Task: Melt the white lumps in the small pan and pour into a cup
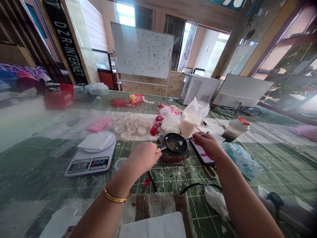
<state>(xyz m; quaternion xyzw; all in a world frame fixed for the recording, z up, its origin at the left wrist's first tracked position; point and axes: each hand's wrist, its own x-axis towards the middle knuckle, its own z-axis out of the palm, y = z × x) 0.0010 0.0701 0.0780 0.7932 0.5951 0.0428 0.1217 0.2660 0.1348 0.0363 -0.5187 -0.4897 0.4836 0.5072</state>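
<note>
My left hand (145, 157) is wrapped around the handle of a small black frying pan (175, 143). The pan rests on a small hot plate (174, 158) with a dark top and a red side. A little clear liquid with pale bits seems to lie in the pan. Between the fingers of my right hand (207, 144) is a thin blue stick (186, 139), its tip down inside the pan. A phone or tablet (200, 152) lies under and beside my right hand. Red flower heads (154, 130) sit just behind the pan.
A white kitchen scale (91, 162) stands left. Several small filled cups (131, 127) and a pink mould (100, 124) lie behind it. Bags of white granules (193, 120), an orange-lidded jar (235, 128) and a wipes pack (241, 158) stand right. A cloth (184, 205) and cables lie in front.
</note>
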